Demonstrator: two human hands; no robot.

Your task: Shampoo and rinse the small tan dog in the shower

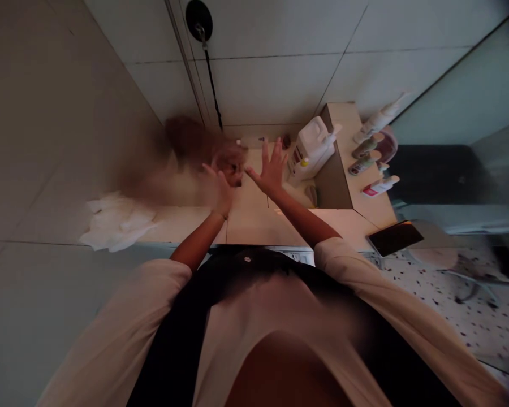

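Observation:
A small reddish-brown dog (189,138) stands in a pale tiled basin (254,198), its body and the area to its left blurred. My left hand (221,192) is just under the dog's face, fingers apart; whether it touches the fur I cannot tell. To the right of the dog's muzzle, my right hand (272,172) is raised with its fingers spread and nothing in it. A black leash (213,85) runs down from a round black wall mount (199,21) towards the dog.
Right of my right hand stands a large white jug (311,144). Several bottles (367,163) line the ledge (343,130) beside it. A dark-screened phone (395,238) lies at the front right corner. Crumpled white cloth or paper (116,223) sits at the left edge.

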